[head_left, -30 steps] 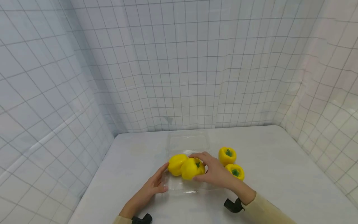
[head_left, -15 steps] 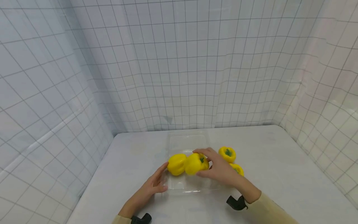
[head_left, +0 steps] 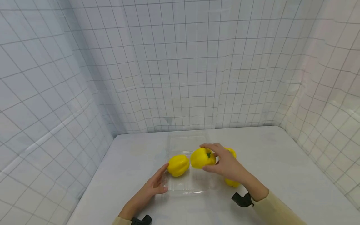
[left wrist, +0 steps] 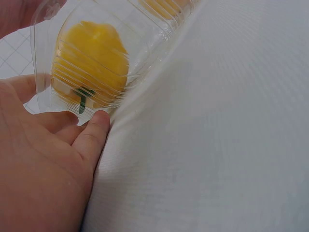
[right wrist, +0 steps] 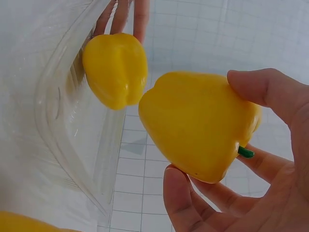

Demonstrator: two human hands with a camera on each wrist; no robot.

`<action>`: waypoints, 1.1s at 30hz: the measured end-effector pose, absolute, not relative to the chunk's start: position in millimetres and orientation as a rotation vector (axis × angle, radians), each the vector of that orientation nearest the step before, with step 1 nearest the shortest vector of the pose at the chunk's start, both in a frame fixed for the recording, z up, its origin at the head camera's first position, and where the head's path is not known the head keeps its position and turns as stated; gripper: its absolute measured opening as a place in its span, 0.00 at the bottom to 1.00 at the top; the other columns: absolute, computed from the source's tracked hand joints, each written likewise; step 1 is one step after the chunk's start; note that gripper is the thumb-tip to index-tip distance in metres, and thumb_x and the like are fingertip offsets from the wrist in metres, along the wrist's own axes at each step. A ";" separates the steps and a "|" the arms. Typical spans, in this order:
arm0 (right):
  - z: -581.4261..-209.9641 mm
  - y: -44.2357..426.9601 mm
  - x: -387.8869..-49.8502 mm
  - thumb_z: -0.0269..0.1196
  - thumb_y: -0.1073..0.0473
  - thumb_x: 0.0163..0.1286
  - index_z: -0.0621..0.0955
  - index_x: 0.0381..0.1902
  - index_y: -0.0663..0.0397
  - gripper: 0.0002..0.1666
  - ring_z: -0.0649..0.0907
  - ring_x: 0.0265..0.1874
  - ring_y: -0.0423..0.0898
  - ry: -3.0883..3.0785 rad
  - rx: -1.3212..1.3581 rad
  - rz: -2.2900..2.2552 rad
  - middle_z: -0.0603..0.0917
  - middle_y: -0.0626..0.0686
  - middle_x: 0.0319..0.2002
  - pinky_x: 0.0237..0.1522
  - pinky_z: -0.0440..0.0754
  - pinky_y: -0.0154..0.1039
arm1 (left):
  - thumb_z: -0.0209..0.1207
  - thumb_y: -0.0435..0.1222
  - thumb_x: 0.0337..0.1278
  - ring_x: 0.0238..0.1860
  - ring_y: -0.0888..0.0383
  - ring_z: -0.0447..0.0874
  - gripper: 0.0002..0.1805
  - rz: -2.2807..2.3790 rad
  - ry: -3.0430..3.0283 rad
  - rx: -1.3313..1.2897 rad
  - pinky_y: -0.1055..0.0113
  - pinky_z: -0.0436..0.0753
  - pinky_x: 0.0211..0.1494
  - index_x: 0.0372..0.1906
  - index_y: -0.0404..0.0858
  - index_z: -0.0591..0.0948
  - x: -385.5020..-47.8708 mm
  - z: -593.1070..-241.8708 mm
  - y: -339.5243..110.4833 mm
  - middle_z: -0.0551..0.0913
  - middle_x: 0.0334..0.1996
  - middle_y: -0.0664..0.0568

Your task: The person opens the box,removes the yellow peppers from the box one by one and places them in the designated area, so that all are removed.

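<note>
My right hand [head_left: 229,165] grips a yellow bell pepper [head_left: 201,158] with a green stem, thumb and fingertips on its sides. The pepper is raised over a clear plastic container [head_left: 184,192]. Inside the container's left part lies another yellow bell pepper [head_left: 178,165], apart from the held one; its green stem shows through the wall in the left wrist view. My left hand [left wrist: 43,150] rests against the outside of that left wall, fingers touching the plastic and thumb spread toward the front corner.
Two more yellow bell peppers sit right of the container, partly hidden by my right hand: a back pepper [head_left: 231,152] and a front pepper [head_left: 232,183]. The container's clear lid [head_left: 188,137] lies opened toward the back. Gridded white curtains [head_left: 174,78] surround the white table [head_left: 275,156].
My right hand has moved the gripped pepper up and to the right, away from the one in the container. It now covers more of the two right-hand peppers. My left hand stays put.
</note>
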State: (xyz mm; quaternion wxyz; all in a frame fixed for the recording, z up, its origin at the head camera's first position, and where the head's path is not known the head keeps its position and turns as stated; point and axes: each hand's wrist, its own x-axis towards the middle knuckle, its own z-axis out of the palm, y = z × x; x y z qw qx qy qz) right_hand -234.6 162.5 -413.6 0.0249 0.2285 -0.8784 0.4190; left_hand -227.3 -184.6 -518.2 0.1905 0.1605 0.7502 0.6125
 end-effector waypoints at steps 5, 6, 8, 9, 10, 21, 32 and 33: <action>-408.8 166.7 -234.7 0.76 0.46 0.58 0.72 0.70 0.30 0.43 0.79 0.49 0.53 -2.700 0.703 1.284 0.75 0.44 0.57 0.42 0.85 0.42 | 0.61 0.42 0.66 0.80 0.51 0.39 0.44 1.728 2.103 0.455 0.49 0.51 0.78 0.80 0.61 0.52 -226.4 -516.6 -184.9 0.43 0.81 0.58; -408.3 167.8 -235.0 0.76 0.46 0.58 0.71 0.70 0.29 0.43 0.79 0.49 0.53 -2.702 0.697 1.273 0.75 0.44 0.57 0.43 0.85 0.42 | 0.61 0.42 0.65 0.80 0.51 0.39 0.44 1.728 2.101 0.456 0.50 0.51 0.78 0.80 0.61 0.52 -226.1 -516.3 -184.9 0.43 0.81 0.58; -406.8 170.3 -235.4 0.76 0.46 0.58 0.71 0.70 0.28 0.43 0.80 0.49 0.53 -2.703 0.685 1.259 0.75 0.44 0.57 0.44 0.86 0.43 | 0.61 0.42 0.65 0.80 0.52 0.39 0.44 1.726 2.100 0.452 0.51 0.52 0.78 0.80 0.62 0.52 -226.1 -516.0 -184.6 0.43 0.81 0.59; -406.2 171.7 -235.7 0.76 0.46 0.58 0.71 0.70 0.28 0.43 0.80 0.49 0.53 -2.704 0.680 1.250 0.76 0.44 0.57 0.44 0.86 0.43 | 0.61 0.42 0.66 0.80 0.52 0.39 0.44 1.727 2.096 0.454 0.51 0.52 0.78 0.80 0.61 0.51 -226.2 -516.0 -184.4 0.42 0.81 0.58; -405.4 173.0 -235.8 0.76 0.46 0.58 0.71 0.70 0.28 0.43 0.80 0.49 0.53 -2.704 0.674 1.247 0.76 0.44 0.57 0.44 0.86 0.44 | 0.61 0.42 0.66 0.80 0.51 0.39 0.44 1.725 2.097 0.453 0.50 0.52 0.78 0.80 0.62 0.52 -226.4 -516.1 -184.2 0.42 0.81 0.58; -396.6 189.2 -235.1 0.75 0.46 0.58 0.71 0.70 0.26 0.43 0.79 0.52 0.55 -2.691 0.587 1.280 0.75 0.44 0.60 0.44 0.85 0.45 | 0.60 0.42 0.66 0.80 0.51 0.39 0.44 1.732 2.096 0.451 0.50 0.52 0.77 0.80 0.61 0.51 -225.6 -516.1 -182.9 0.42 0.81 0.58; -388.2 205.5 -233.3 0.74 0.44 0.59 0.70 0.71 0.26 0.43 0.77 0.54 0.55 -2.687 0.500 1.331 0.70 0.43 0.67 0.50 0.83 0.51 | 0.60 0.41 0.66 0.80 0.53 0.37 0.44 1.740 2.086 0.475 0.51 0.51 0.78 0.80 0.60 0.51 -226.6 -517.5 -183.7 0.42 0.81 0.59; -387.8 207.5 -233.0 0.74 0.43 0.59 0.70 0.71 0.26 0.43 0.77 0.55 0.55 -2.688 0.491 1.329 0.70 0.43 0.67 0.50 0.83 0.51 | 0.60 0.41 0.66 0.80 0.53 0.37 0.44 1.741 2.082 0.474 0.51 0.51 0.78 0.80 0.60 0.51 -226.8 -517.8 -183.7 0.42 0.81 0.59</action>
